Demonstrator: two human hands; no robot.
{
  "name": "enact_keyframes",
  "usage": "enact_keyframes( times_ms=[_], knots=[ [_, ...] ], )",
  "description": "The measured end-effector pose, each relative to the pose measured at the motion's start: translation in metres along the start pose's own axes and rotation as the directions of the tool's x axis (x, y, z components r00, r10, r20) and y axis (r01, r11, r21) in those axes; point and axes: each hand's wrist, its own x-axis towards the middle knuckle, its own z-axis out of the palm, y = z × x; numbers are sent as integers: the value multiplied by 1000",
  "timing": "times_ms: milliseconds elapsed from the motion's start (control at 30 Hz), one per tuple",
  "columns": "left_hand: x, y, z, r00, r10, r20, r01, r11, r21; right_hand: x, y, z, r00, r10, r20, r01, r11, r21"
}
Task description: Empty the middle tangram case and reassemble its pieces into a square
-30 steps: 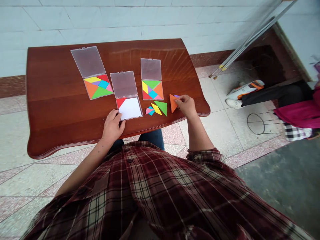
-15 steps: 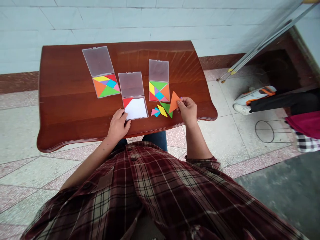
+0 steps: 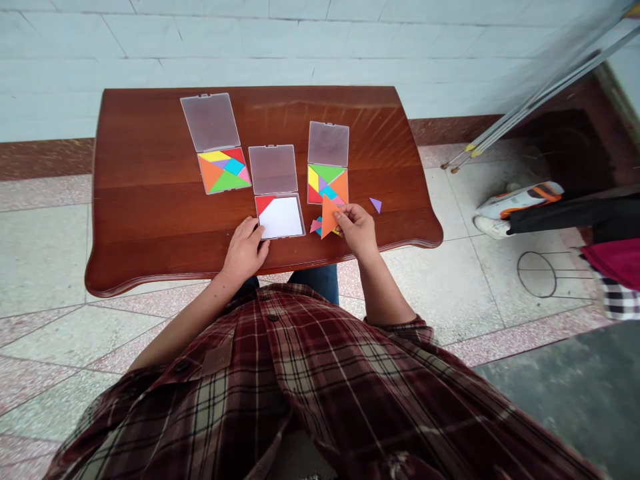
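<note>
Between the thumb and fingers of my right hand (image 3: pixel 357 229) is an orange triangle tangram piece (image 3: pixel 328 216), raised above the table. Under and beside it lie loose pieces, among them a pink piece (image 3: pixel 315 226), partly hidden. My left hand (image 3: pixel 245 248) rests with fingers extended at the lower left corner of the middle tangram case (image 3: pixel 301 215). That case stands open, with a red triangle (image 3: pixel 263 203) in its upper left corner and a white base (image 3: pixel 281 219) showing. A purple triangle (image 3: pixel 376 205) lies alone right of my right hand.
Two more open cases, the left one (image 3: pixel 225 171) and the right one (image 3: pixel 328 145), hold coloured pieces. All sit on a brown wooden table (image 3: pixel 150 220) against a tiled wall (image 3: pixel 225 40). At right are crutches (image 3: pixel 500 127) and another person's leg (image 3: pixel 545 208).
My right hand has carried the orange triangle left, over the loose pieces and toward the middle case. The purple triangle has come into sight. My left hand stays at the case.
</note>
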Motion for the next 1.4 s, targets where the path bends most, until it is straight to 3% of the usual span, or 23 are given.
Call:
enact_keyframes(
  times_ms=[267, 533, 867, 1200, 1300, 1400],
  knots=[
    [0, 0, 0, 1000, -6, 7, 6, 1000, -9, -3, -6, 16, 995, -16, 103, 12, 999, 43],
    [1, 3, -4, 999, -28, 15, 29, 999, -26, 5, -14, 39, 982, 50, 184, -59, 997, 42],
    [1, 0, -1, 1000, -15, 3, 15, 999, -29, 14, -13, 55, 987, 67, 146, -62, 997, -37],
    [1, 1, -1, 1000, -13, -1, 13, 999, -33, 24, -2, 56, 980, 73, 187, -54, 993, -105],
    [1, 1, -2, 1000, -21, 4, 21, 998, -57, 25, -3, 54, 982, 21, 188, 16, 981, -194],
    [1, 1, -1, 1000, -29, 7, 30, 997, -71, 24, -11, 54, 974, -112, 196, 182, 903, -389]
  ],
)
